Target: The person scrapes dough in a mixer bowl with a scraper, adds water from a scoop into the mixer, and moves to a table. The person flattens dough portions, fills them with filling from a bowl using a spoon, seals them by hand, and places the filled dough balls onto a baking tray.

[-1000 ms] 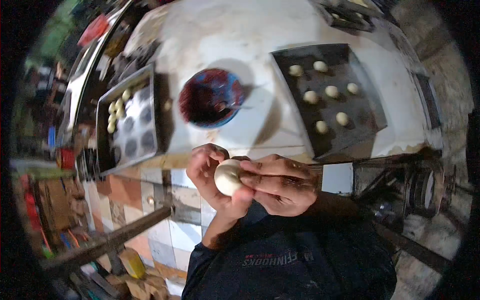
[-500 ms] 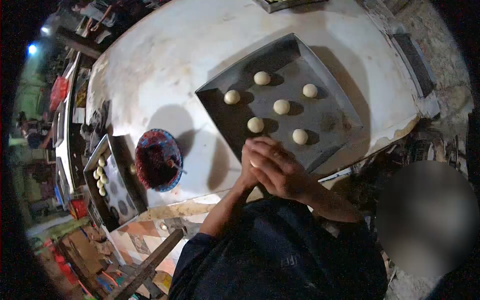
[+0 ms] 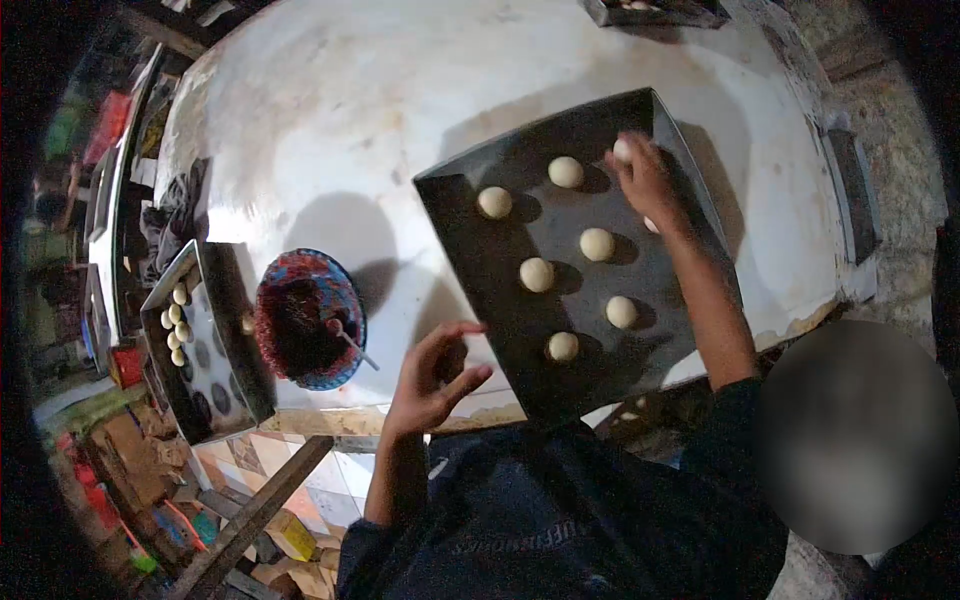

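Note:
My right hand [image 3: 650, 185] reaches over the far right part of a dark metal baking tray [image 3: 640, 385], its fingers closed around a pale round dough ball [image 3: 623, 150]. Several more dough balls [image 3: 597, 244] sit spaced apart on the tray. One of them [image 3: 651, 225] is partly hidden under my right wrist. My left hand [image 3: 432, 380] hovers by the tray's left edge, thumb and fingers apart, holding nothing.
Left of the tray stands a blue-rimmed bowl [image 3: 350, 300] of dark red filling with a spoon [image 3: 352, 343] in it. Further left, a smaller tray [image 3: 255, 385] holds small dough pieces [image 3: 176, 313]. Another tray [image 3: 660, 15] lies at the table's far edge.
My hands were pressed together over the tray's near edge and have parted. The right went to the far right with a dough ball; the left moved left and opened. The view shifted slightly.

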The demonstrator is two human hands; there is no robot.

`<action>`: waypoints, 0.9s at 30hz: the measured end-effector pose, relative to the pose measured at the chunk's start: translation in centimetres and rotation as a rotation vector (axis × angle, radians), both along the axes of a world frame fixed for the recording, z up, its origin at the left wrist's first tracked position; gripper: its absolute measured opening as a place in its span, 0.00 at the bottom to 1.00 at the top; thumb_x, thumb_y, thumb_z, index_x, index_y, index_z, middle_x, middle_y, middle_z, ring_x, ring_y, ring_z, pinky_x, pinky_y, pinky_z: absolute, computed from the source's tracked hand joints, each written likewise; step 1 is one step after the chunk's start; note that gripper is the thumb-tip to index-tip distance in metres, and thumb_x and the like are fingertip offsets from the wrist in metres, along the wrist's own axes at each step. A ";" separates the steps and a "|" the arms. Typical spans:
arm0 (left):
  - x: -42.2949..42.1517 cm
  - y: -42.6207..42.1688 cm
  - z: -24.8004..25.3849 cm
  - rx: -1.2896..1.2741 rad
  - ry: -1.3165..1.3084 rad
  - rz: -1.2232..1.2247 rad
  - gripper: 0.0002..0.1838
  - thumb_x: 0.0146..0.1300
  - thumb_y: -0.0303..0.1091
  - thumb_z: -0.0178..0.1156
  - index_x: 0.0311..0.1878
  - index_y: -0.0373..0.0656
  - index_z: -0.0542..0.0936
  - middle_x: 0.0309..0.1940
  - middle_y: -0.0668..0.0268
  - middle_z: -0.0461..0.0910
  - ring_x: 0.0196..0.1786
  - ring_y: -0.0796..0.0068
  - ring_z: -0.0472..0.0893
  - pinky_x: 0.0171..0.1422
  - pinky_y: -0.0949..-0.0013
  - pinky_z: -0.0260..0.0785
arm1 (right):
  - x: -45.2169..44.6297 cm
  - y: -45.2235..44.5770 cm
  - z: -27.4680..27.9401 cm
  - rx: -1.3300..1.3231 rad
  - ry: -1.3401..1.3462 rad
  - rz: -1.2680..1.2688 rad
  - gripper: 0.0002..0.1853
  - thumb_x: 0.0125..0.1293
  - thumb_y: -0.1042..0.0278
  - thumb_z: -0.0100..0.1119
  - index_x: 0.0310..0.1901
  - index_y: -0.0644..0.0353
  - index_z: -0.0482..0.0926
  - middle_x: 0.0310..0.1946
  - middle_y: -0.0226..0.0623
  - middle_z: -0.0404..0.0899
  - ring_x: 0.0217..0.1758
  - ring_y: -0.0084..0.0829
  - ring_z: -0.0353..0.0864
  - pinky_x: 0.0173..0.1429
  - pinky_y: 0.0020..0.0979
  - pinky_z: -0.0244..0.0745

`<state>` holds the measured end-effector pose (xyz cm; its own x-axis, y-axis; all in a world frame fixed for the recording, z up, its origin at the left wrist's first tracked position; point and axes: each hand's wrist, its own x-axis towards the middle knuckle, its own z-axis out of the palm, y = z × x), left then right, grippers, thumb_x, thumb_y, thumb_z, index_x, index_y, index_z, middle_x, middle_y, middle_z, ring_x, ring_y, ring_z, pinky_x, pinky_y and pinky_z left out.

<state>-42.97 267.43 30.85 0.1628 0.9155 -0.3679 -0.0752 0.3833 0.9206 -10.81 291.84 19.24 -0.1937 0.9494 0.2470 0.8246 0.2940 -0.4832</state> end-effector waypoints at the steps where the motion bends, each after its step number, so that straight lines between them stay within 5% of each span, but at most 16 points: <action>1: -1.3 -1.1 0.8 -0.034 0.054 0.057 0.22 0.56 0.24 0.68 0.53 0.37 0.74 0.31 0.77 0.69 0.30 0.89 0.61 0.33 0.83 0.55 | -0.2 0.5 -1.1 -0.031 -0.324 0.043 0.27 0.73 0.55 0.46 0.67 0.63 0.60 0.66 0.53 0.62 0.70 0.51 0.60 0.70 0.43 0.60; 2: -2.2 -2.4 1.6 -0.027 0.052 0.194 0.18 0.55 0.21 0.67 0.49 0.38 0.74 0.27 0.78 0.63 0.28 0.89 0.59 0.32 0.83 0.51 | -0.2 0.6 -1.9 -0.025 -0.318 0.047 0.27 0.73 0.55 0.46 0.67 0.63 0.60 0.66 0.53 0.62 0.70 0.51 0.60 0.70 0.43 0.60; 4: -4.8 -5.0 2.1 0.172 0.015 0.350 0.16 0.56 0.19 0.65 0.47 0.39 0.74 0.26 0.77 0.62 0.28 0.87 0.60 0.34 0.83 0.53 | -0.1 0.1 -2.9 -0.121 -0.253 0.078 0.31 0.73 0.56 0.46 0.71 0.61 0.52 0.72 0.52 0.48 0.76 0.53 0.45 0.75 0.47 0.49; 8: -10.9 -8.8 2.3 0.258 0.046 0.641 0.12 0.57 0.21 0.64 0.43 0.39 0.75 0.27 0.75 0.64 0.30 0.86 0.62 0.34 0.82 0.56 | -1.4 -0.1 1.9 -0.200 -0.375 0.097 0.31 0.68 0.57 0.54 0.68 0.62 0.60 0.70 0.54 0.55 0.74 0.53 0.51 0.74 0.50 0.48; 9: -13.5 -9.1 2.9 0.291 0.165 0.675 0.10 0.58 0.21 0.64 0.43 0.39 0.75 0.28 0.74 0.65 0.31 0.85 0.63 0.34 0.81 0.56 | -2.0 -0.4 1.9 0.192 -0.492 0.130 0.31 0.68 0.55 0.54 0.68 0.61 0.60 0.70 0.55 0.54 0.74 0.53 0.50 0.75 0.50 0.45; 10: -16.6 -9.0 3.5 0.324 0.277 0.705 0.09 0.60 0.22 0.63 0.42 0.38 0.76 0.28 0.73 0.67 0.31 0.85 0.64 0.34 0.81 0.57 | -4.1 -1.6 5.0 0.260 -0.419 0.107 0.31 0.70 0.55 0.52 0.69 0.60 0.59 0.70 0.54 0.54 0.75 0.53 0.49 0.75 0.51 0.42; 13: -30.1 -7.8 -0.7 0.423 0.569 0.857 0.10 0.60 0.26 0.64 0.44 0.37 0.78 0.31 0.71 0.70 0.33 0.83 0.69 0.37 0.81 0.62 | -6.8 -6.1 8.7 0.339 -0.074 0.009 0.24 0.73 0.57 0.47 0.66 0.59 0.66 0.67 0.47 0.61 0.70 0.48 0.59 0.71 0.46 0.56; 16: -42.2 -2.7 -4.5 0.304 0.989 0.744 0.14 0.61 0.34 0.65 0.45 0.35 0.79 0.27 0.71 0.71 0.32 0.84 0.72 0.35 0.80 0.64 | -10.0 -11.4 9.9 0.323 -0.133 -0.013 0.20 0.72 0.60 0.48 0.60 0.62 0.72 0.64 0.45 0.64 0.67 0.45 0.64 0.67 0.46 0.63; 18: -50.1 0.4 -10.2 0.226 0.929 0.966 0.17 0.64 0.39 0.62 0.48 0.35 0.80 0.20 0.71 0.68 0.23 0.83 0.70 0.26 0.76 0.62 | -13.1 -14.5 11.7 0.276 -0.193 0.041 0.16 0.72 0.64 0.49 0.55 0.63 0.76 0.61 0.45 0.66 0.65 0.44 0.67 0.63 0.44 0.67; 20: -54.4 1.4 -10.3 -0.079 0.322 1.235 0.19 0.65 0.41 0.60 0.50 0.34 0.79 0.17 0.71 0.70 0.15 0.79 0.66 0.18 0.72 0.59 | -14.7 -17.0 13.0 0.309 -0.244 0.039 0.13 0.71 0.67 0.51 0.50 0.64 0.79 0.56 0.44 0.70 0.60 0.42 0.71 0.57 0.40 0.72; 21: -58.4 1.4 -13.6 -0.096 -0.218 1.293 0.14 0.61 0.43 0.63 0.36 0.41 0.79 0.18 0.70 0.68 0.14 0.78 0.64 0.14 0.68 0.55 | -15.0 -17.8 12.8 0.345 -0.242 0.022 0.12 0.70 0.68 0.52 0.47 0.64 0.80 0.52 0.43 0.72 0.56 0.41 0.74 0.53 0.38 0.74; 23: -57.1 3.6 -11.8 -0.148 -0.029 1.331 0.18 0.56 0.49 0.66 0.36 0.42 0.79 0.18 0.70 0.69 0.17 0.76 0.68 0.18 0.67 0.60 | -15.0 -18.3 12.5 0.320 -0.138 0.014 0.11 0.70 0.68 0.53 0.46 0.65 0.80 0.49 0.42 0.73 0.52 0.40 0.76 0.51 0.37 0.74; 25: -59.1 5.7 -15.5 -0.163 0.348 1.533 0.34 0.53 0.61 0.60 0.39 0.31 0.82 0.31 0.55 0.82 0.34 0.65 0.81 0.39 0.63 0.70 | -17.4 -17.8 13.0 0.298 0.030 -0.009 0.09 0.68 0.68 0.55 0.40 0.66 0.79 0.41 0.40 0.75 0.41 0.37 0.77 0.45 0.36 0.72; 26: -58.1 5.2 -12.5 -0.410 0.750 1.304 0.30 0.56 0.54 0.61 0.44 0.29 0.81 0.42 0.46 0.82 0.44 0.54 0.82 0.52 0.60 0.71 | -19.8 -17.4 13.7 0.305 0.026 0.000 0.09 0.68 0.68 0.55 0.40 0.66 0.79 0.41 0.40 0.75 0.41 0.37 0.77 0.45 0.36 0.72; 27: -58.5 4.8 -12.6 -0.345 0.877 1.235 0.31 0.56 0.56 0.61 0.42 0.30 0.81 0.39 0.46 0.82 0.42 0.54 0.82 0.49 0.58 0.70 | -21.9 -17.1 14.5 0.309 -0.006 0.052 0.08 0.67 0.70 0.55 0.39 0.67 0.79 0.40 0.41 0.75 0.41 0.38 0.76 0.45 0.36 0.72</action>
